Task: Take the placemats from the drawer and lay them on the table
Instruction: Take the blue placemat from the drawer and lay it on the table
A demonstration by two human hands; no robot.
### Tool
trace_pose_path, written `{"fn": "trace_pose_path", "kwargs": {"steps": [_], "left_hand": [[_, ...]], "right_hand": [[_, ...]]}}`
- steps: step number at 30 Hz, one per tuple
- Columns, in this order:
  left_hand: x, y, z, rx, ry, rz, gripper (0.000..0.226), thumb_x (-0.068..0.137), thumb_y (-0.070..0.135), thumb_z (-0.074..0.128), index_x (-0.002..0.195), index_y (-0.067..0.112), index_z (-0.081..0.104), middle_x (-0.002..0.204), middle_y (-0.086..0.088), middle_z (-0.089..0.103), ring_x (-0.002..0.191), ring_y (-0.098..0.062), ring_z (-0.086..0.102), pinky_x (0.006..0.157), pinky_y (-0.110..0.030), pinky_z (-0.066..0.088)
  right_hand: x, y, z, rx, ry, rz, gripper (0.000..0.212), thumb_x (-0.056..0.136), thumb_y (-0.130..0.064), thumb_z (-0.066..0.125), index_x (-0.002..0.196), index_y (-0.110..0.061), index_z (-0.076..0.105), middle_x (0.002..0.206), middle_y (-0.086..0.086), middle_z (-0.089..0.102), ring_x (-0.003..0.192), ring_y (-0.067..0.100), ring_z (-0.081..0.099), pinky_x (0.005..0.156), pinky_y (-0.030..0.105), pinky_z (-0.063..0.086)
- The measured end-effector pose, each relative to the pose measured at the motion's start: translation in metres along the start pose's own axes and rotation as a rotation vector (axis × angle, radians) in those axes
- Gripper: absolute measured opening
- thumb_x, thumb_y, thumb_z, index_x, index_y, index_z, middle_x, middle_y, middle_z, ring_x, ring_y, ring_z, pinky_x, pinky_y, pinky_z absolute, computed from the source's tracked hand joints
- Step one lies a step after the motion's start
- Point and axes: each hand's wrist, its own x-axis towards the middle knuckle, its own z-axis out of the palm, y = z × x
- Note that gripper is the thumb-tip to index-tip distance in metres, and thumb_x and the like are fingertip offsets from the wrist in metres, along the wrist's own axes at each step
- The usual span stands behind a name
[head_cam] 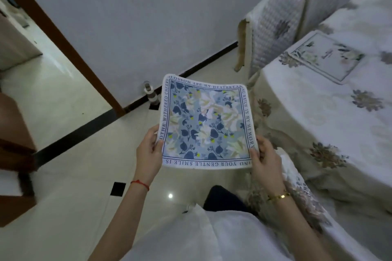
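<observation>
While both hands work at waist height, nearest in view: white shirt front (pixel 203 237), bare forearms, red string (pixel 140 184) on left wrist, gold bracelet (pixel 277 196) on right.

Left hand (pixel 149 150) pinches the near-left edge of a square blue floral fabric placemat with white lettered border (pixel 204 123), thumb on top, fingers curled beneath. Right hand (pixel 265 157) pinches the near-right edge likewise. Placemat held out level over the pale tiled floor (pixel 80 176), left of the tabletop, not yet over it.

Handling, judged: light, soft, semi-stiff. Far edge sags slightly and far corners curl, so it bends but keeps shape. Not fragile, not slippery. Two-point hold at the side edges suits it; one-handed it would likely droop.

Farther right: round tabletop under cream floral tablecloth (pixel 331 112). A second pale floral placemat (pixel 326 55) already lies flat on its far-left part. Beyond that, two quilted white chair backs (pixel 275 27) against the grey wall (pixel 148 17). Far left, brown door frame (pixel 63 42).
</observation>
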Motion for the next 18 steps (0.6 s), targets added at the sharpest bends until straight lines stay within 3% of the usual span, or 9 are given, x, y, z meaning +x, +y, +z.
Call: {"fn": "trace_pose_path", "kwargs": {"steps": [4, 7, 11, 14, 18], "left_hand": [[0.058, 0.000, 0.014, -0.010, -0.112, 0.036, 0.037, 0.094, -0.001, 0.047, 0.124, 0.019, 0.057, 0.109, 0.020, 0.066, 0.099, 0.003, 0.064, 0.086, -0.023, 0.055], [0.108, 0.002, 0.035, -0.003, -0.185, 0.060, 0.039, 0.093, -0.002, 0.047, 0.122, 0.021, 0.057, 0.105, 0.028, 0.066, 0.100, 0.003, 0.063, 0.087, -0.021, 0.054], [0.170, 0.014, 0.073, -0.020, -0.285, 0.104, 0.040, 0.093, -0.003, 0.046, 0.124, 0.020, 0.056, 0.110, 0.020, 0.067, 0.103, -0.003, 0.065, 0.089, -0.025, 0.053], [0.208, 0.033, 0.105, -0.026, -0.353, 0.161, 0.039, 0.094, -0.004, 0.045, 0.124, 0.018, 0.056, 0.107, 0.029, 0.065, 0.100, 0.003, 0.063, 0.086, -0.016, 0.052], [0.247, 0.052, 0.149, -0.046, -0.432, 0.186, 0.042, 0.092, -0.008, 0.044, 0.123, 0.018, 0.055, 0.115, 0.010, 0.065, 0.099, 0.004, 0.063, 0.087, -0.016, 0.051]], "right_hand": [[0.027, 0.002, 0.012, 0.000, 0.089, 0.088, 0.029, 0.092, -0.014, 0.056, 0.119, -0.025, 0.053, 0.092, -0.016, 0.066, 0.082, 0.008, 0.066, 0.071, 0.031, 0.053], [0.055, 0.003, 0.017, -0.024, 0.158, 0.132, 0.028, 0.091, -0.014, 0.057, 0.118, -0.024, 0.054, 0.092, -0.021, 0.064, 0.082, 0.000, 0.064, 0.070, 0.022, 0.052], [0.100, 0.005, 0.011, -0.046, 0.266, 0.180, 0.029, 0.091, -0.011, 0.058, 0.119, -0.018, 0.056, 0.092, -0.014, 0.065, 0.080, -0.003, 0.061, 0.070, 0.015, 0.050], [0.131, 0.008, 0.001, -0.023, 0.342, 0.216, 0.030, 0.090, -0.010, 0.058, 0.117, -0.022, 0.056, 0.092, -0.016, 0.065, 0.081, 0.003, 0.064, 0.074, 0.025, 0.052], [0.162, 0.019, -0.013, -0.011, 0.442, 0.260, 0.032, 0.090, -0.011, 0.057, 0.114, -0.032, 0.053, 0.095, -0.021, 0.064, 0.086, -0.005, 0.063, 0.077, 0.031, 0.054]]}}
